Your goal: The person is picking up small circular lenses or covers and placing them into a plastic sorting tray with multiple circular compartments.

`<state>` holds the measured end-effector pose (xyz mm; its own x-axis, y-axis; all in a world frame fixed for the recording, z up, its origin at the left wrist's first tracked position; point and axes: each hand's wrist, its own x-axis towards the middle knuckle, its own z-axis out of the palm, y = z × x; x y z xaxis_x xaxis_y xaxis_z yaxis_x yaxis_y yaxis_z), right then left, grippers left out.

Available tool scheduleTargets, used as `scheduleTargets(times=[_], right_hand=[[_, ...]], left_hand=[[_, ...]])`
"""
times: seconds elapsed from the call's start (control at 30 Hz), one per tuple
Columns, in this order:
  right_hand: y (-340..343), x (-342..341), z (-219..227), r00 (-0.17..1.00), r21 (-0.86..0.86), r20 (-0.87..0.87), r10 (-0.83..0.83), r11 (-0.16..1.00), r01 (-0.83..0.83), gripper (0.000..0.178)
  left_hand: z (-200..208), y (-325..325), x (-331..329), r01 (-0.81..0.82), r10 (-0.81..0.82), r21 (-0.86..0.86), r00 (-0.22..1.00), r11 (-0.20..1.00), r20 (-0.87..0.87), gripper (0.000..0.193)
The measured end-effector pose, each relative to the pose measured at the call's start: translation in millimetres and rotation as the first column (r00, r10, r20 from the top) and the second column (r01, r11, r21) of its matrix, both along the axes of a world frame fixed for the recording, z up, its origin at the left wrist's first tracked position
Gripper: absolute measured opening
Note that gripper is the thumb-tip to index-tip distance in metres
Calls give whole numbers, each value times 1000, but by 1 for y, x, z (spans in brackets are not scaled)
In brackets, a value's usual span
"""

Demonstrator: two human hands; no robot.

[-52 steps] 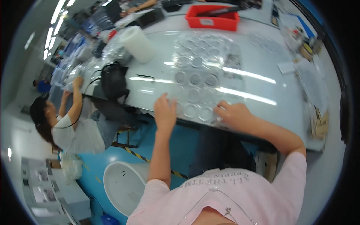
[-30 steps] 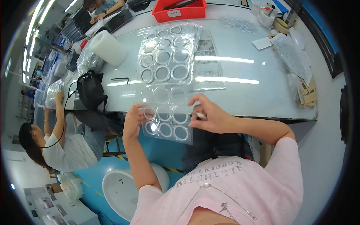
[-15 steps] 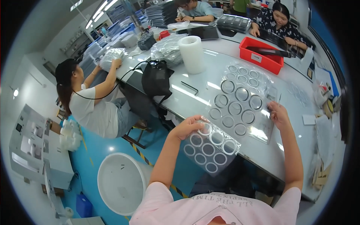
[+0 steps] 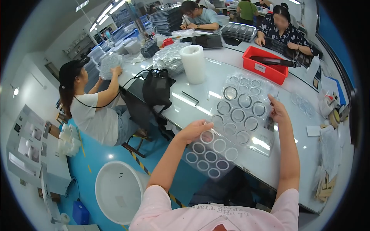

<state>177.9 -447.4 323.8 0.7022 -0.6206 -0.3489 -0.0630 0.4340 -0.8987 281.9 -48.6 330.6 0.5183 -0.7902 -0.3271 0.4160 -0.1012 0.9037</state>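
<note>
My left hand (image 4: 195, 131) pinches the edge of a clear plastic sheet with white rings (image 4: 211, 156), which hangs over the table's front edge. Beyond it, a clear sheet with dark-rimmed rings (image 4: 237, 115) spreads over the table; where the two sheets meet or overlap is hard to make out. At that sheet's right edge, the fingers of my right hand (image 4: 279, 111) are closed on the clear film. Another clear sheet with smaller rings (image 4: 244, 81) shows at the far end. A flat clear bag (image 4: 266, 148) lies underneath, to the right.
On the white table (image 4: 296, 127) are a black hex key (image 4: 190, 97), a white film roll (image 4: 193, 64), a black bag (image 4: 157, 86) and a red bin (image 4: 266, 72). A white tub (image 4: 119, 192) stands on the floor. Co-workers sit left and across.
My right hand has moved left and closed at the ring sheet's edge; the thin pointed thing seen at it before is no longer clear. My left hand's ring sheet has shifted slightly left.
</note>
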Motion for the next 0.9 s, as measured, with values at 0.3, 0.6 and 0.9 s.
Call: scheduleTargets(times=[0.3, 0.6, 0.9], right_hand=[[0, 31, -23, 997, -487, -59, -44, 873, 10, 56], [-54, 35, -61, 879, 78, 461, -120, 992, 95, 23], [-63, -6, -39, 883, -104, 463, -79, 984, 143, 27]], left_hand=[[6, -30, 1, 120, -166, 192, 956, 974, 241, 43], [-5, -108, 5, 146, -149, 40, 984, 988, 94, 42], [-8, -164, -9, 94, -77, -87, 979, 992, 188, 42]])
